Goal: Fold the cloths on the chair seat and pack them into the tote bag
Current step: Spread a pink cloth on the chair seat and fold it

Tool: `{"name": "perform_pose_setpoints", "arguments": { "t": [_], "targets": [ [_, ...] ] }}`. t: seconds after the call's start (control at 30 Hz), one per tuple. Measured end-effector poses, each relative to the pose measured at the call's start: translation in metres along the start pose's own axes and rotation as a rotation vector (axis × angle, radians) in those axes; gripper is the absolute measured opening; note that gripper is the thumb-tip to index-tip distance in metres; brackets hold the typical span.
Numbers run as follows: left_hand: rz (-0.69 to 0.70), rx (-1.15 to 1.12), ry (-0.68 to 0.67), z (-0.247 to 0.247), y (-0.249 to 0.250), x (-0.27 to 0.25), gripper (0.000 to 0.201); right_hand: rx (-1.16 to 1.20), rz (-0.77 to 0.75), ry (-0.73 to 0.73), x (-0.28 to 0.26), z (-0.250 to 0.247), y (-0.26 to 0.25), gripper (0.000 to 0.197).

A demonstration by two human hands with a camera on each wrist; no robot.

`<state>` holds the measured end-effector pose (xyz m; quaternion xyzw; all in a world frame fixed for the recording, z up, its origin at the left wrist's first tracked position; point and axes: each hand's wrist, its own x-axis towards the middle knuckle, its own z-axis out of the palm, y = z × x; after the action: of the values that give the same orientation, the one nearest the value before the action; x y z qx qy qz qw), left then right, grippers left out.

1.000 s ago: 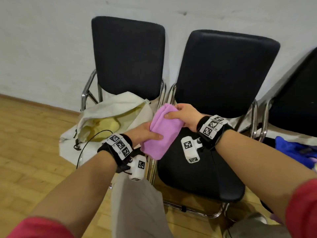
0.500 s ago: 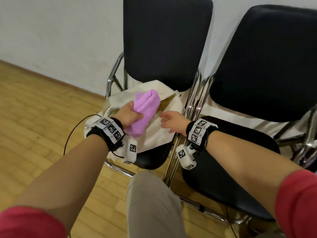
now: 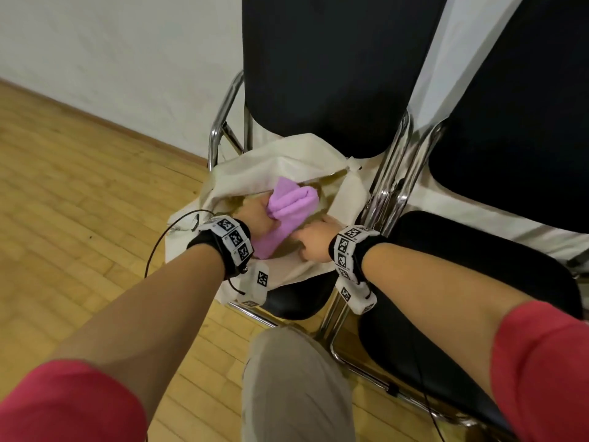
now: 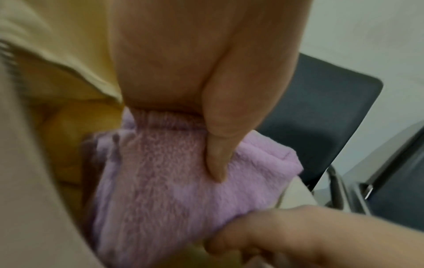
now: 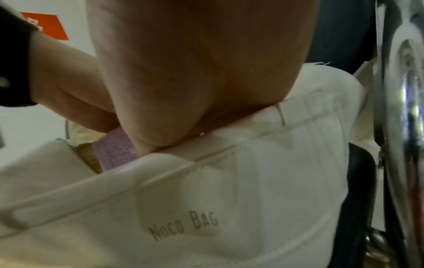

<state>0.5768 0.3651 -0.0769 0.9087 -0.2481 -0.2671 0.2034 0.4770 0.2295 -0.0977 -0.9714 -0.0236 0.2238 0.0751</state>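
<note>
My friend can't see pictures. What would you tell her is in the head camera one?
The left hand pushes a folded purple cloth into an open cream tote bag sitting on a black chair, while the right hand holds the bag's near edge. Another black chair stands beside it on a wooden floor.

1. The folded pink cloth [image 3: 291, 215], held between both hands above the chairs a second ago, now sits partly inside the open tote bag [image 3: 271, 164].
2. The left hand [image 3: 255, 218] alone has carried it there, gripping it.
3. The right hand [image 3: 314, 239] released the cloth and now grips the bag's near rim.
</note>
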Motion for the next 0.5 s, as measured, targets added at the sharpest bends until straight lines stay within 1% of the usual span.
{"name": "perform_pose_setpoints", "arguments": {
  "t": [0.1, 0.17, 0.23, 0.3, 0.33, 0.4, 0.47, 0.5],
  "targets": [
    [-0.015, 0.162, -0.109, 0.008, -0.003, 0.006, 0.022, -0.006, -0.050, -0.053, -0.008, 0.002, 0.005, 0.027],
    [-0.030, 0.292, -0.161, 0.011, -0.004, 0.011, 0.030, 0.007, -0.082, -0.092, -0.013, 0.003, 0.010, 0.025],
    [-0.076, 0.391, -0.202, 0.011, -0.008, 0.015, 0.040, 0.027, -0.099, -0.113, -0.018, 0.000, 0.014, 0.026],
    [-0.127, 0.440, -0.265, 0.011, -0.014, 0.017, 0.044, 0.057, -0.113, -0.108, -0.022, -0.004, 0.017, 0.026],
    [-0.134, 0.443, -0.308, 0.010, -0.015, 0.020, 0.043, 0.072, -0.117, -0.104, -0.025, -0.006, 0.018, 0.025],
    [-0.130, 0.459, -0.434, 0.008, -0.012, 0.022, 0.033, 0.087, -0.136, -0.100, -0.028, -0.011, 0.018, 0.025],
    [-0.176, 0.471, -0.554, 0.010, -0.011, 0.028, 0.020, 0.099, -0.158, -0.092, -0.030, -0.015, 0.018, 0.026],
    [-0.197, 0.474, -0.582, 0.011, -0.011, 0.030, 0.016, 0.095, -0.166, -0.088, -0.030, -0.016, 0.018, 0.026]
  ]
}}
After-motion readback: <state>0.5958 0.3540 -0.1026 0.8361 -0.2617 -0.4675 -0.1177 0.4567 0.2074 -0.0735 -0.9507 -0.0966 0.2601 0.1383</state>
